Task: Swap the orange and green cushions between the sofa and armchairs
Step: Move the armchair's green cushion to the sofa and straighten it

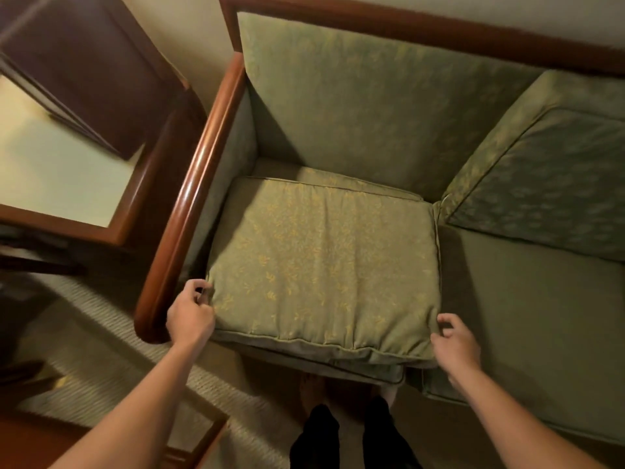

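Left hand (190, 316) pinches the green cushion's (324, 265) front-left corner; right hand (455, 343), fingers curled but empty, is at its front-right corner on the sofa (541, 299).

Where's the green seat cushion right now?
In the head view, the green seat cushion lies on the sofa's left seat, beside the wooden armrest, its front corners at the left hand and right hand.

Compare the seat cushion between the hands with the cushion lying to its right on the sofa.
The seat cushion looks yellow-green; the right cushion looks darker, bluish-green. The seat cushion lies square at the sofa's left end beside the wooden arm; the right cushion lies skewed, partly out of frame. The left hand and right hand are at the seat cushion's front corners; nothing touches the right cushion. Both show a leafy pattern and piped edges.
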### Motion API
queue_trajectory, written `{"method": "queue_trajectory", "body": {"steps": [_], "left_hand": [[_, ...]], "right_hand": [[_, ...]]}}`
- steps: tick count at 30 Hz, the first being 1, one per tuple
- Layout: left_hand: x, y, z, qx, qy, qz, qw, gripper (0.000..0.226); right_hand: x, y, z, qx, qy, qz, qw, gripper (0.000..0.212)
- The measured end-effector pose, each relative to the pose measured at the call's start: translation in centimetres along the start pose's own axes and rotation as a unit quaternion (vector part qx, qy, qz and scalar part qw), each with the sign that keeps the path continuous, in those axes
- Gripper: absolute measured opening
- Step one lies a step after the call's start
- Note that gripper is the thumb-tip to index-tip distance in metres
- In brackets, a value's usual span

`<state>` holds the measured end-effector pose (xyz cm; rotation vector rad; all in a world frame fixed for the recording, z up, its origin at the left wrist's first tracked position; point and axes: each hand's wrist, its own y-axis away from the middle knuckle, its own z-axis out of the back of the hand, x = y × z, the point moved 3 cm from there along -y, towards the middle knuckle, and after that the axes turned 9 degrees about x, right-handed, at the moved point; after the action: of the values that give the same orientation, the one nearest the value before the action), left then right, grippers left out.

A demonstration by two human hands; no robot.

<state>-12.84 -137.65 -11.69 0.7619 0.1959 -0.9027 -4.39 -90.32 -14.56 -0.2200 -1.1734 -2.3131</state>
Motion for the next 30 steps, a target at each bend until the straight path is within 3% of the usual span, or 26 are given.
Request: {"method": "queue_trajectory", "body": {"steps": [5, 10, 13, 15, 18, 21, 24, 27, 30], "left_hand": [[-6.9, 0.6, 6.5, 0.020, 0.012, -0.096, 0.995, 0.036], [-15.4, -2.5, 12.4, 0.019, 0.120, -0.102, 0.987, 0.013], [-18.4, -2.3, 12.6, 0.066, 0.139, -0.154, 0.976, 0.065], [-19.4, -1.0, 11.1, 0.064, 0.032, -0.266, 0.961, 0.088], [-19.0, -0.3, 7.8, 0.017, -0.248, -0.407, 0.879, 0.108], [-19.0, -2.5, 7.6, 0.002, -0.319, -0.407, 0.856, 0.106], [-21.8, -4.6, 8.8, 0.006, -0.354, -0.400, 0.846, 0.107], [-25.1, -6.0, 9.5, 0.028, -0.376, -0.407, 0.832, 0.110], [-26.8, -6.9, 9.9, 0.030, -0.361, -0.394, 0.845, 0.110]], "right_hand": [[6.3, -0.4, 7.4, -0.008, -0.029, 0.045, 0.999, 0.030], [16.4, -2.2, 15.3, -0.087, -0.083, 0.110, 0.987, 0.028], [20.6, -4.3, 16.8, -0.123, -0.166, 0.082, 0.975, 0.029], [22.4, -5.2, 17.1, -0.133, -0.240, 0.049, 0.960, 0.024], [24.6, -5.6, 18.1, -0.137, -0.265, 0.034, 0.954, 0.016], [26.0, -4.3, 17.8, -0.171, -0.094, 0.105, 0.975, 0.017], [26.9, -2.1, 14.9, -0.192, 0.148, 0.270, 0.932, 0.010], [27.5, -0.6, 12.3, -0.156, 0.263, 0.370, 0.877, 0.045], [27.5, 0.3, 10.8, -0.126, 0.370, 0.402, 0.828, 0.082]]}}
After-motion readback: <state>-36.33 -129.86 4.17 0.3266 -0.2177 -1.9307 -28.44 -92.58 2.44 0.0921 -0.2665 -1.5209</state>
